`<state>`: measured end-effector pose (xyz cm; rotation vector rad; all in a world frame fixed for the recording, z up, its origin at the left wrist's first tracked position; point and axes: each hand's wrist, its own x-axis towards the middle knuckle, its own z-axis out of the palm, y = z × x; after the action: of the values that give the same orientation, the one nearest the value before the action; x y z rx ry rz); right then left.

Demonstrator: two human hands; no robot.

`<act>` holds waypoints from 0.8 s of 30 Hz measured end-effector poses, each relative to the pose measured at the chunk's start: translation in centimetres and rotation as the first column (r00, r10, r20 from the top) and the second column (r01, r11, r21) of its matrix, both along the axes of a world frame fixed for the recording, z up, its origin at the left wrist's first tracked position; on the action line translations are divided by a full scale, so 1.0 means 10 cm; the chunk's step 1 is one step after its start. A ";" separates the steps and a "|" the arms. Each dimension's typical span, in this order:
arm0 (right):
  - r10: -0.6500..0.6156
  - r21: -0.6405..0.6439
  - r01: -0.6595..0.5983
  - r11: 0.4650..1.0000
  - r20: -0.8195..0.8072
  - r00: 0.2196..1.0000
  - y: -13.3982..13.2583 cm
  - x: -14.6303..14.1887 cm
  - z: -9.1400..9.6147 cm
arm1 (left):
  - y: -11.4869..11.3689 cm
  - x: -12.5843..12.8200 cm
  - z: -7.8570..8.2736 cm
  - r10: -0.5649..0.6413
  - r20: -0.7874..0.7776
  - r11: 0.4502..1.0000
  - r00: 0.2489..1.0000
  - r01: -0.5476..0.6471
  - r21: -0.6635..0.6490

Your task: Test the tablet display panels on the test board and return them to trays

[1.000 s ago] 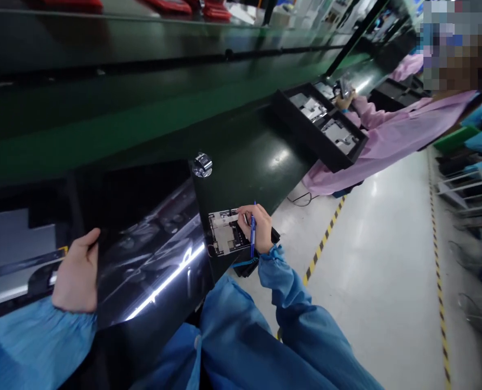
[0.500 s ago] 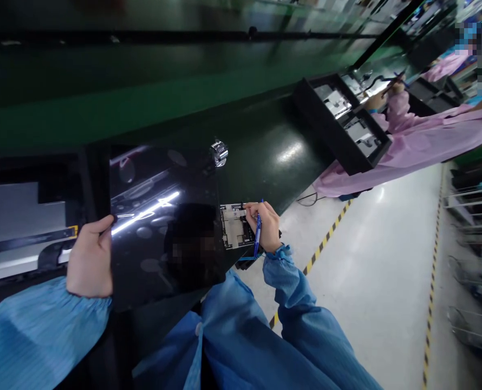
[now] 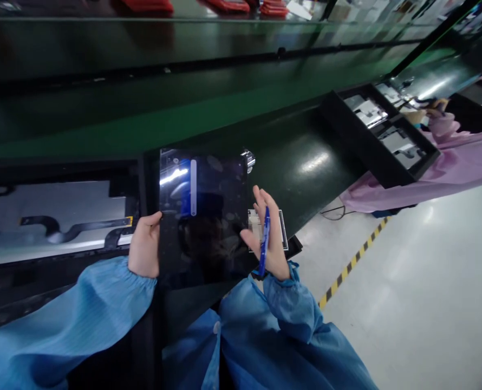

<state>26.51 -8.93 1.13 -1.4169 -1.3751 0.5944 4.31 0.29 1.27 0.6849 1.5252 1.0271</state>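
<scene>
My left hand point(image 3: 145, 246) grips the left edge of a glossy black display panel point(image 3: 208, 238), thumb on its face, its other fingers hidden behind. The panel is tilted towards me; a lit blue patch and a pale upright bar show on it. Beside its right edge is my right hand point(image 3: 271, 238), fingers stretched out, with a blue pen point(image 3: 265, 238) tucked across it. Partly covered by that hand and the panel is a circuit board point(image 3: 254, 221) with pale tape. A shiny silver roll point(image 3: 249, 161) stands behind the panel's upper right corner.
At left, a black tray point(image 3: 137, 184) holds a silver-backed panel point(image 3: 82, 208) with a dark flex cable. A divided black box point(image 3: 381, 135) with parts stands at the right, beside a co-worker's pink sleeve point(image 3: 456, 168). Red stacks point(image 3: 273, 8) lie on the shelf above.
The display has lit up, showing a bar. My right hand has come off the circuit board and spread its fingers, keeping the pen. My left hand still grips the panel. The view has shifted.
</scene>
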 end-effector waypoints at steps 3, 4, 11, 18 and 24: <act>0.104 -0.022 -0.105 0.994 -0.058 0.993 0.03 -0.18 0.03 | -0.02 0.10 0.16 0.127 -0.155 0.992 0.980 -0.126 0.014; 0.108 -0.017 -0.109 0.994 -0.084 0.991 0.04 -0.21 0.03 | -0.03 0.11 0.17 0.148 -0.175 0.989 0.973 -0.146 0.026; -0.048 -0.030 0.047 0.998 -0.014 0.999 0.05 -0.34 -0.02 | -0.06 0.12 0.10 0.202 -0.034 0.979 0.979 -0.202 0.003; -0.040 -0.016 0.040 0.999 -0.017 0.999 0.05 -0.36 0.02 | -0.06 0.14 0.09 0.226 0.057 0.973 0.973 -0.228 0.036; -0.095 0.038 0.096 0.995 -0.028 0.995 0.03 -0.33 0.00 | -0.08 0.07 0.02 0.135 0.023 0.989 0.991 -0.136 0.051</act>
<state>23.18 -8.64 1.14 -1.4300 -1.2842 0.5194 5.04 -0.55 1.42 0.6123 1.5488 1.1766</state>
